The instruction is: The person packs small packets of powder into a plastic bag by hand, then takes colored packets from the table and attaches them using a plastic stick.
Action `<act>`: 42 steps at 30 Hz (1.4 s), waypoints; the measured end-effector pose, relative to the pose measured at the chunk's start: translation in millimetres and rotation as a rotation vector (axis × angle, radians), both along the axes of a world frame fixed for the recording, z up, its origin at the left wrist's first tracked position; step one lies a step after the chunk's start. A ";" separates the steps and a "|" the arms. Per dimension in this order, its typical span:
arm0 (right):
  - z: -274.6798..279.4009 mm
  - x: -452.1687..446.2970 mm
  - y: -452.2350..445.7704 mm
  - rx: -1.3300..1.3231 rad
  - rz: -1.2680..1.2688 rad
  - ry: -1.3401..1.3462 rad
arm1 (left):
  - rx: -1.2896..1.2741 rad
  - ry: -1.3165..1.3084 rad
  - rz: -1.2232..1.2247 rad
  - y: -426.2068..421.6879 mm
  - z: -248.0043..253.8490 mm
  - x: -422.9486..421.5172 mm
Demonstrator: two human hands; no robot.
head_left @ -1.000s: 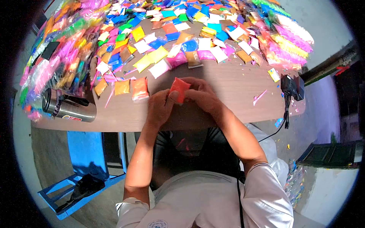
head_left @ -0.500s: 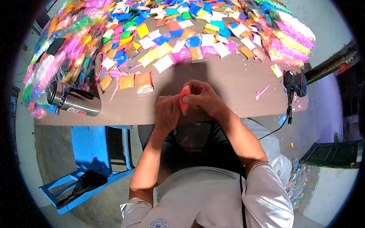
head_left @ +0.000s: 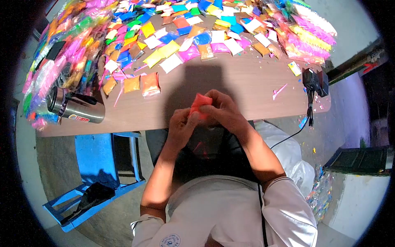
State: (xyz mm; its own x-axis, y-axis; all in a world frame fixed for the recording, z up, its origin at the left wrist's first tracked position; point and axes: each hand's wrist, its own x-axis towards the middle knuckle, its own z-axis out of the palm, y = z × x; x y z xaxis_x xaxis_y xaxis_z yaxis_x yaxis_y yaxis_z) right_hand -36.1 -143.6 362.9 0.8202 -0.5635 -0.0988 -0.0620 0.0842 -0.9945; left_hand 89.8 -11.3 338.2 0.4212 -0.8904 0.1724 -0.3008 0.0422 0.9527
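A small red packet (head_left: 200, 102) is held between both hands just above the table's near edge. My left hand (head_left: 181, 125) is closed on its lower left side, thumb against it. My right hand (head_left: 224, 110) pinches it from the right with thumb and fingers. Left of the hands, an orange-brown packet (head_left: 150, 84) in clear film lies beside a yellow-orange packet (head_left: 132, 84) and a smaller ochre one (head_left: 110, 86). Beyond the hands lie white (head_left: 171, 63), yellow (head_left: 168, 49) and pink (head_left: 189, 53) packets, among many others.
A steel flask (head_left: 78, 108) lies at the left edge, beside heaped bags (head_left: 68, 49). More bags (head_left: 308, 37) are piled at the back right. A black adapter with cables (head_left: 313, 84) sits at the right edge. A blue chair (head_left: 96, 158) stands lower left.
The red packet was turned edge-on half a second ago and now shows more of its face. Both hands have shifted their hold on it. The camera view has moved slightly.
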 end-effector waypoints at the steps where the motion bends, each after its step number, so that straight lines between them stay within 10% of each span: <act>1: 1.4 -1.8 1.3 0.116 0.020 -0.017 | 0.001 0.001 -0.002 -0.9 4.1 -1.6; 8: -2.1 -17.3 7.1 -0.124 -0.115 -0.076 | -0.047 -0.296 0.092 -6.2 -2.7 -16.0; 16: -5.4 -136.5 -77.7 -0.691 -0.986 0.360 | 0.089 -0.040 0.093 24.9 -19.1 -31.0; 22: 6.7 -174.8 -97.2 -0.970 -0.605 0.495 | 0.144 0.264 0.067 24.6 -0.6 -45.9; 24: -2.1 -174.2 -104.8 -1.153 -0.473 0.518 | 0.159 0.720 0.021 18.7 -7.1 -57.4; 42: -0.9 -171.8 -110.0 -1.533 -0.234 0.552 | 0.228 0.719 0.026 11.3 -28.3 -74.2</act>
